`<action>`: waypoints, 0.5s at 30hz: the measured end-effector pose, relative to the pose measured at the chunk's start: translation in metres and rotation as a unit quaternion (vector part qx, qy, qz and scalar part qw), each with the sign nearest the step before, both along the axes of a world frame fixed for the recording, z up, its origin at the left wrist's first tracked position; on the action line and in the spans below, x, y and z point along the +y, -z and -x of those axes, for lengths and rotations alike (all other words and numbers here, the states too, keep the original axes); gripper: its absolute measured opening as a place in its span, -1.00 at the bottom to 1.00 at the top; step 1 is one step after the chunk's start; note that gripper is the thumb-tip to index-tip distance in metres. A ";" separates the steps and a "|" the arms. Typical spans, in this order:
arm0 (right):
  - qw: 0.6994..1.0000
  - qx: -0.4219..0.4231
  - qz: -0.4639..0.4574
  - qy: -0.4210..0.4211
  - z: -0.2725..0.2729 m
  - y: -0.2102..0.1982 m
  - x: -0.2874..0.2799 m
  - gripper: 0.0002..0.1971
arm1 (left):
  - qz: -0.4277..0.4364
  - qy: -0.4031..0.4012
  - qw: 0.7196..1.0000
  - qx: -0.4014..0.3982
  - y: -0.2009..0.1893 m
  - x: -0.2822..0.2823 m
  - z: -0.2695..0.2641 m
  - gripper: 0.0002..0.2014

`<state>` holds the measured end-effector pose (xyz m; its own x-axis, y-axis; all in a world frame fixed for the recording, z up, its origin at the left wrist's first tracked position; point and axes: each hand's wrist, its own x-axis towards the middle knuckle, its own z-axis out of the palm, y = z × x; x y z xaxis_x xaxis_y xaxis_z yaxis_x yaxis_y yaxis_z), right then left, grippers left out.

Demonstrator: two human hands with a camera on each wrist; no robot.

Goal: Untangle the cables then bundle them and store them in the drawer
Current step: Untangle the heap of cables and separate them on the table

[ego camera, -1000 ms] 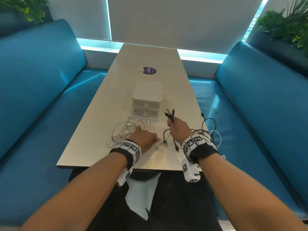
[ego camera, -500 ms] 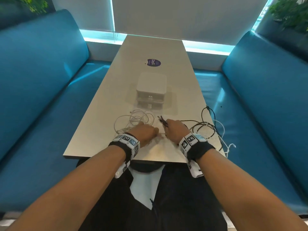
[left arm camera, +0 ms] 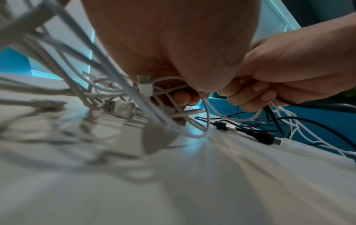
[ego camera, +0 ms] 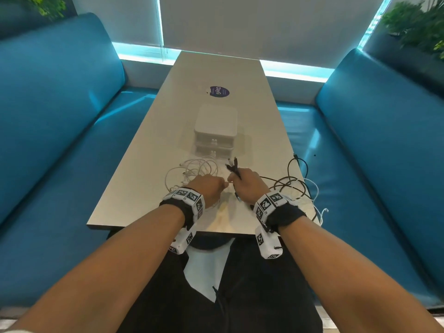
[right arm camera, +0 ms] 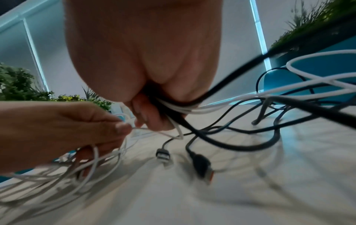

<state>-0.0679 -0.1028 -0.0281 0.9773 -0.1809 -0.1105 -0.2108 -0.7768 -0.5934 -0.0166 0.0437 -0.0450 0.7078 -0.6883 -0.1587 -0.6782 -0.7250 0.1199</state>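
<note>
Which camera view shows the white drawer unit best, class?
The head view: the white drawer unit stands whole on the table beyond both hands, its two drawer fronts visible. Neither wrist view shows it; they show cables and fingers.

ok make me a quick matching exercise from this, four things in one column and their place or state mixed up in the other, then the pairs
Things:
1. white cables
2. black cables
3. drawer box
4. purple sticker

Places or states:
A. on the far half of the table, beyond the box
B. gripped in the right hand, loops trailing to the table's right edge
C. mid-table, both drawers closed
D. looped on the table by the left hand, which pinches a strand

Pairs: 1-D, 2-B, 3-C, 4-A
</note>
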 end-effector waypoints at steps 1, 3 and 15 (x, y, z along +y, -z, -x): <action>1.000 -0.006 0.002 -0.006 0.001 0.001 0.002 -0.70 | 0.018 -0.003 1.000 0.000 -0.001 -0.001 0.001 -0.77; 1.000 -0.014 0.005 -0.015 0.003 0.003 0.006 -0.70 | 0.046 -0.008 0.999 0.002 -0.003 -0.002 0.002 -0.77; 0.996 0.040 0.068 -0.042 0.005 0.005 -0.018 -0.77 | 0.057 -0.034 0.994 0.086 -0.002 0.012 -0.017 -0.80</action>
